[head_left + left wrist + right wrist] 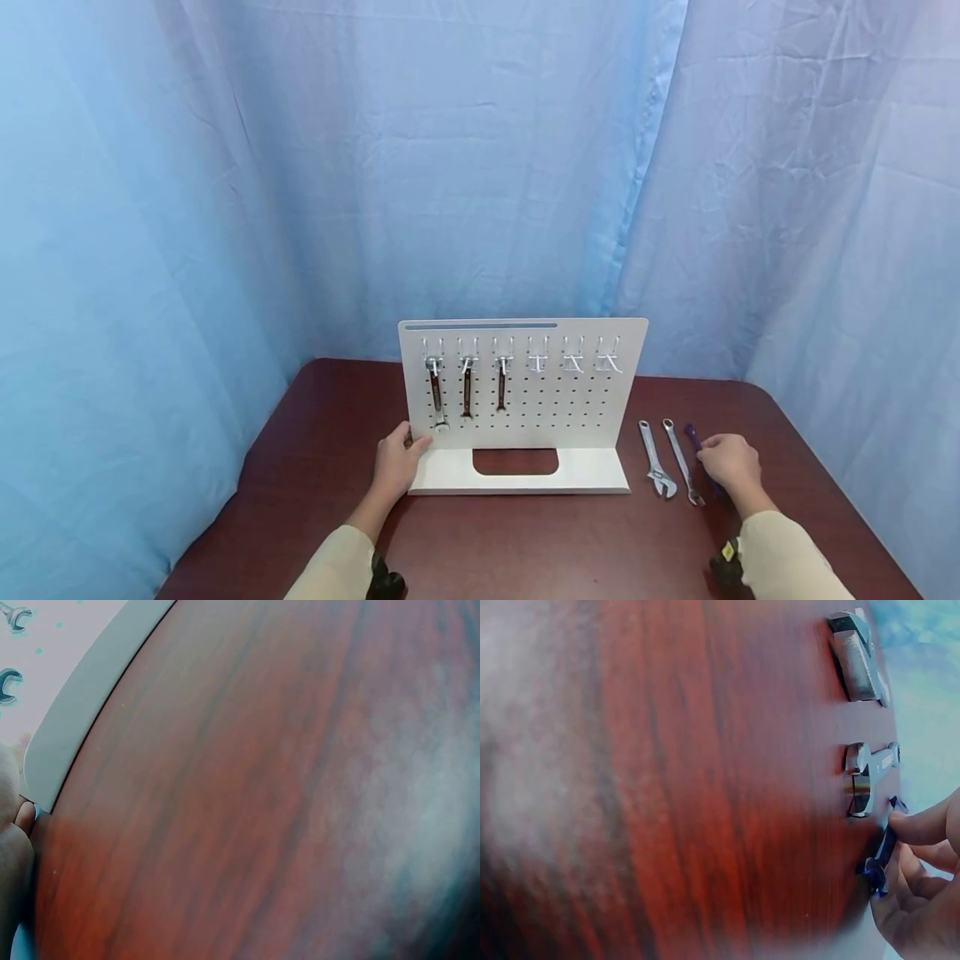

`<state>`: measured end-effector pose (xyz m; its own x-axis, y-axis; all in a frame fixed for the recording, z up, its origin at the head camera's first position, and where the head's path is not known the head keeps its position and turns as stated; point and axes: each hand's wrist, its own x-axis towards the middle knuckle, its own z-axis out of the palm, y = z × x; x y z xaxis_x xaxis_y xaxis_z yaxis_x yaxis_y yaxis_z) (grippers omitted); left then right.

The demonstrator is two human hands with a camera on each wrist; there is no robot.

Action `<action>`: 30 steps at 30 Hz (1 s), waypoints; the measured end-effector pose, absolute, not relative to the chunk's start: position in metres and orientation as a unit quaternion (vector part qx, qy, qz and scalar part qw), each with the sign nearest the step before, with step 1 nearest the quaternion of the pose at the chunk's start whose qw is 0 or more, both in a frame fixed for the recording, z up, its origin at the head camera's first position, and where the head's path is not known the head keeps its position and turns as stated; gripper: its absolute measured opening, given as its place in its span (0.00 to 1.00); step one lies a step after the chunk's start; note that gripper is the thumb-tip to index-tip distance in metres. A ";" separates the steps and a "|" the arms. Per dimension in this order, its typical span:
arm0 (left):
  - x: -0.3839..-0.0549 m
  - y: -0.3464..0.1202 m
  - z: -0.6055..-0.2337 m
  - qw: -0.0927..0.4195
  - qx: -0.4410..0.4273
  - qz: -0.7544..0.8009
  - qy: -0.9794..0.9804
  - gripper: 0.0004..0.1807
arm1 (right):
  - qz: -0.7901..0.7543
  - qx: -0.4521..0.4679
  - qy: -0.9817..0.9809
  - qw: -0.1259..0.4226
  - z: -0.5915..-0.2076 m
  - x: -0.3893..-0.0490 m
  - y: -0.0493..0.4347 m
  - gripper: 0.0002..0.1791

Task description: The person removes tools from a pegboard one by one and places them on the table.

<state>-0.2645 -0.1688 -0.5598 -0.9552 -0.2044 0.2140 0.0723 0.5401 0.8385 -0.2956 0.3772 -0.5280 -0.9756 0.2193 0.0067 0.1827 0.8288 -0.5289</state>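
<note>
My left hand (396,463) holds the lower left edge of a white pegboard stand (517,438), thumb on the front face and fingers behind. Three wrenches hang on its left hooks, among them a combination wrench (437,396) at the far left. On the table's right side, my right hand (731,461) pinches a purple wrench (887,847) between thumb and fingers, covering part of its shaft. Just left of it lie a silver combination wrench (682,460) and an adjustable wrench (655,458), side by side.
Three bare hooks (573,362) stick out from the board's right half. A dark red wooden table (517,542) carries everything. Light blue curtains (480,167) hang behind the table and along both sides.
</note>
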 end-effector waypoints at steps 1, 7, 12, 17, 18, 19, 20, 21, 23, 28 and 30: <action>-0.264 -0.169 -0.559 0.145 0.038 -0.478 -0.865 0.13 | 0.270 -0.111 -0.956 0.034 -0.528 -0.295 0.377 0.11; -0.264 -0.168 -0.557 0.144 0.035 -0.479 -0.865 0.13 | 0.265 -0.135 -0.954 0.039 -0.528 -0.292 0.376 0.13; -0.263 -0.167 -0.555 0.145 0.035 -0.477 -0.866 0.14 | 0.272 -0.141 -0.951 0.046 -0.529 -0.291 0.377 0.15; -0.263 -0.168 -0.553 0.147 0.035 -0.475 -0.867 0.15 | 0.289 -0.160 -0.940 0.084 -0.524 -0.291 0.366 0.12; -0.263 -0.168 -0.553 0.147 0.036 -0.475 -0.867 0.15 | 0.296 -0.161 -0.936 0.099 -0.522 -0.291 0.360 0.13; -0.263 -0.168 -0.553 0.147 0.036 -0.475 -0.867 0.16 | 0.306 -0.159 -0.931 0.116 -0.520 -0.290 0.353 0.14; -0.263 -0.168 -0.554 0.146 0.037 -0.474 -0.867 0.16 | 0.316 -0.158 -0.926 0.133 -0.517 -0.291 0.345 0.16; -0.262 -0.168 -0.554 0.146 0.038 -0.474 -0.867 0.16 | 0.327 -0.155 -0.920 0.149 -0.513 -0.291 0.335 0.16; -0.263 -0.169 -0.555 0.144 0.036 -0.473 -0.869 0.16 | 0.348 -0.141 -0.908 0.183 -0.506 -0.291 0.314 0.14; -0.262 -0.169 -0.556 0.142 0.037 -0.473 -0.869 0.15 | 0.394 -0.079 -0.886 0.231 -0.486 -0.287 0.254 0.08; -0.261 -0.169 -0.555 0.142 0.040 -0.474 -0.868 0.15 | 0.417 -0.048 -0.879 0.224 -0.480 -0.283 0.231 0.07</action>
<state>-0.2615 -0.1693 -0.5554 -0.9564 -0.2040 0.2090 0.0653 0.5482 0.8338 -0.2834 0.2310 -0.4804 -0.8947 0.2716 0.3545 -0.1027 0.6474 -0.7552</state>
